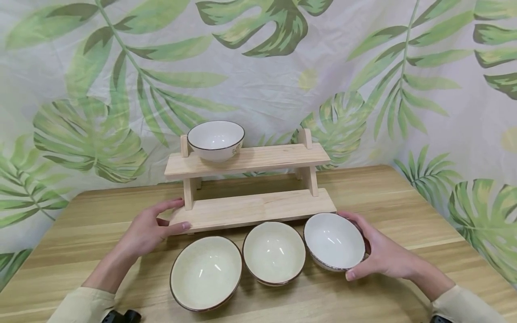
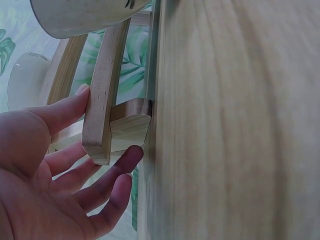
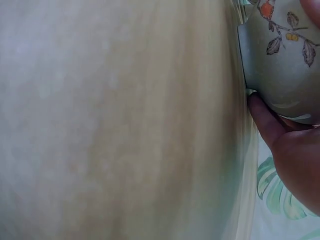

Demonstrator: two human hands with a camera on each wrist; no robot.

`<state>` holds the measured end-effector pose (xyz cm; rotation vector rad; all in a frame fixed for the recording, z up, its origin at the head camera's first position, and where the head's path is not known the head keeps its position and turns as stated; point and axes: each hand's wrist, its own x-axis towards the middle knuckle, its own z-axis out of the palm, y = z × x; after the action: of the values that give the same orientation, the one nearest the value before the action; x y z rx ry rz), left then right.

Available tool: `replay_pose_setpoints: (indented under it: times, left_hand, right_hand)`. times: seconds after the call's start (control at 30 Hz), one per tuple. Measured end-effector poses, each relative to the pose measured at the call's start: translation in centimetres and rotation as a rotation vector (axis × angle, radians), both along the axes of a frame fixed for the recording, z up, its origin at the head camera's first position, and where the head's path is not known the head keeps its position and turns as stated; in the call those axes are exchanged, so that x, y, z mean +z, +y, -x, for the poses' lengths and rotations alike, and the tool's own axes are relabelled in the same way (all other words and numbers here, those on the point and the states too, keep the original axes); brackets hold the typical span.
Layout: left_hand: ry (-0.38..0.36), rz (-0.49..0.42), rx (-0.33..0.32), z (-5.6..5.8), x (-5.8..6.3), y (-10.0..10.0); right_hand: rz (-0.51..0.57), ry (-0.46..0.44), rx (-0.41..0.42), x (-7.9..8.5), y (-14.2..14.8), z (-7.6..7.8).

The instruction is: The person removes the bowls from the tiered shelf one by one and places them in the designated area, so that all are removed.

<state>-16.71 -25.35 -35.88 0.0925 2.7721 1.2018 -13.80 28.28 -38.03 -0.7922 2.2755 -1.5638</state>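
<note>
Here, right hand (image 1: 383, 255) cupped round white bowl (image 1: 334, 241), left hand (image 1: 147, 229) open-fingered against wooden rack (image 1: 252, 208).

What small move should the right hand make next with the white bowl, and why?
Probably lift the white bowl clear of the table. The right hand already cups its outer side, thumb at the near rim, and the bowl tilts. The left hand steadies the wooden shelf, whose lower board is bare.

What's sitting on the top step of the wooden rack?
One white ceramic bowl with a dark rim stands at the left end of the two-step wooden rack; its top step is otherwise bare. The bowl's inside bottom is partly hidden.
</note>
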Motion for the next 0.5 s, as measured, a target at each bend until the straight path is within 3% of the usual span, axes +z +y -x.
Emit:
replay_pose_setpoints:
  times: [0.27,0.5]
  left_hand:
    - [-0.002,-0.005,0.005,-0.1,0.1,0.0]
    - [-0.001,-0.005,-0.003,0.0,0.1,0.0]
  right_hand:
    - [-0.064,0.007,0.007,0.6,0.3,0.0]
    - [-0.124,0.111,-0.057,1.6,0.4,0.4]
